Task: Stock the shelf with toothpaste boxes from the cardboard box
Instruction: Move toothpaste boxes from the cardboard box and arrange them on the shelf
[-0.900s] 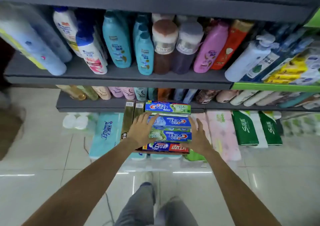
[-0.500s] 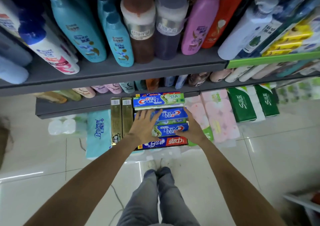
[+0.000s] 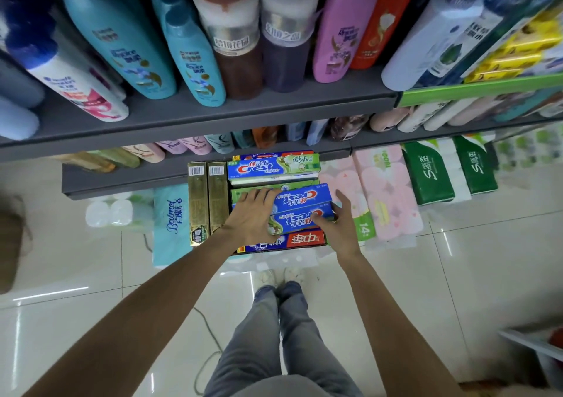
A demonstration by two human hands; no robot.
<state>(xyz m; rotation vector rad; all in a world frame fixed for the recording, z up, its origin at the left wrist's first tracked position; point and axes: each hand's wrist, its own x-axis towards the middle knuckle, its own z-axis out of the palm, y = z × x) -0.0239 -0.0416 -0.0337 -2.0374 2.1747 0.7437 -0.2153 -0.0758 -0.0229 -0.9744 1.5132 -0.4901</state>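
Note:
Several toothpaste boxes lie packed together below the lower shelf. A blue and green Crest box (image 3: 274, 166) lies at the back, a red and blue box (image 3: 300, 240) at the front, two gold boxes (image 3: 207, 198) on the left. Two blue Crest boxes (image 3: 301, 206) sit on top in the middle, slightly tilted. My left hand (image 3: 251, 218) presses on their left end, fingers spread. My right hand (image 3: 336, 224) grips their right end, thumb on top. The cardboard box under them is mostly hidden.
Shampoo bottles (image 3: 195, 49) fill the grey upper shelf (image 3: 243, 109); more bottles stand on the lower shelf (image 3: 122, 177). Tissue packs (image 3: 387, 189) and green packs (image 3: 432, 171) lie on the floor at right, a teal pack (image 3: 170, 223) at left. My legs (image 3: 274, 335) stand on glossy tiles.
The view has dropped and come closer to the shelves. Both hands stayed on the two middle Crest boxes, which now sit raised and tilted, with my right hand further round their end.

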